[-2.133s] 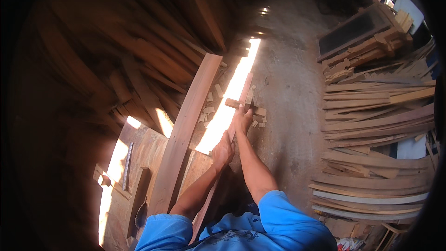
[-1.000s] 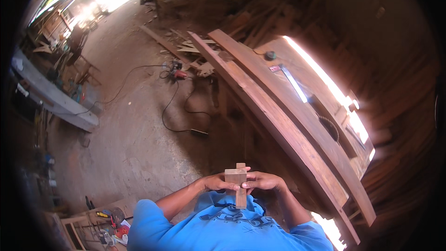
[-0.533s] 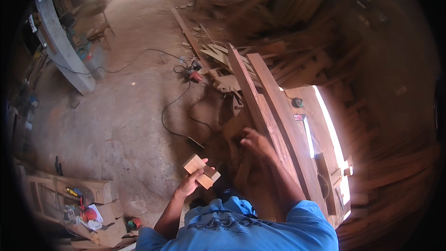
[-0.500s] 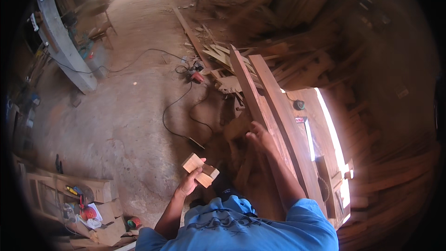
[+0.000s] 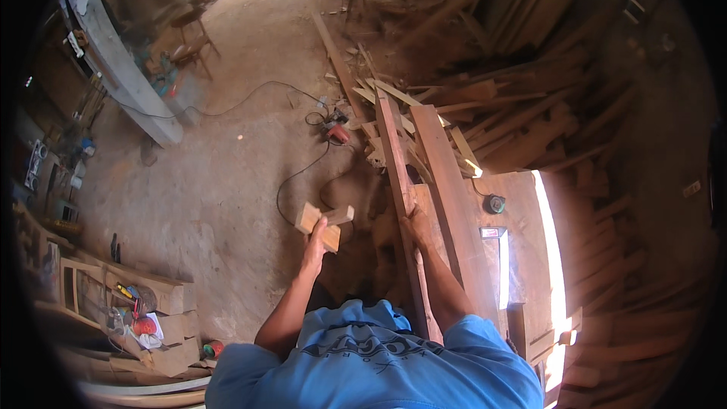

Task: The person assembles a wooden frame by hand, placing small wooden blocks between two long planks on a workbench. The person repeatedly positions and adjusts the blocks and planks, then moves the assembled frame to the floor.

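Observation:
My left hand (image 5: 314, 248) is closed round light wooden blocks (image 5: 308, 216), set crosswise to one another, held up over the floor; whether they are joined I cannot tell. My right hand (image 5: 413, 226) grips the narrow left plank (image 5: 391, 140), which stands on edge and runs away from me. Beside it on the right lies a wider reddish-brown plank (image 5: 441, 159). Both rest across a wooden worktop (image 5: 526, 250), their far ends reaching past it. On that worktop are a round, dark green tape measure (image 5: 494, 204) and a metal square (image 5: 503, 265).
A red corded power tool (image 5: 338, 134) lies on the floor ahead, its cord trailing left. Offcuts (image 5: 522, 121) are heaped beyond and right of the worktop. A grey post (image 5: 125, 68) stands far left. Cluttered wooden boxes (image 5: 166, 341) with small tools sit near left.
My left hand has raised and turned the blocks. My right hand, earlier loose over the left plank, now grips it, and that plank is tilted up more on its edge. The view has shifted.

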Demonstrator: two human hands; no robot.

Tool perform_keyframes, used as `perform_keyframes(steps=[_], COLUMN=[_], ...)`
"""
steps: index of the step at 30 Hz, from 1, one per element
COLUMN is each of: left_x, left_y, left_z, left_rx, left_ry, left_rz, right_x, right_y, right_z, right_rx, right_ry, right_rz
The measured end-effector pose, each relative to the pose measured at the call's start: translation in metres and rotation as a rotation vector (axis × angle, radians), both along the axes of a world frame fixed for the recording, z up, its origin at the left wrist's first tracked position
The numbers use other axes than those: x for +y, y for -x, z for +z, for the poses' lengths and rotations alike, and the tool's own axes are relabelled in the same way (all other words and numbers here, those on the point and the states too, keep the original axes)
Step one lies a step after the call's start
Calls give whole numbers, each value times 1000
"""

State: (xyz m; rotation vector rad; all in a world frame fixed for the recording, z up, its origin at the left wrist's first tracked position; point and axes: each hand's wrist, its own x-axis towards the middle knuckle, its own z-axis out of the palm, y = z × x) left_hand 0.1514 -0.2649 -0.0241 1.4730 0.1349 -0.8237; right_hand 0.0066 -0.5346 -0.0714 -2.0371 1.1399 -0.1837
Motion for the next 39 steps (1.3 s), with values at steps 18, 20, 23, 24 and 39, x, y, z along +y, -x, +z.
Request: perform_keyframes(steps=[18,20,23,24,39], left_x=[-297,-312,-323,-324,-323], left_y=[-5,-12,-10,-6,-7], left_z=[-34,-37,-39,-37,-73], left_rx=[-778,-742,-785,-943,-747], left_ry=[-151,-230,-192,-124,-5], left_rz=[73,43,38,98,59], right_x=[7,3,1,1,-1], right_y=[57,43,31,29,26], right_z=[35,38,40,40,41], right_rx=[-91,-125,-161,-142,-83], right_ry=[-159,-103,-24,-56,-111], right_rz=[52,33,10,6,-14])
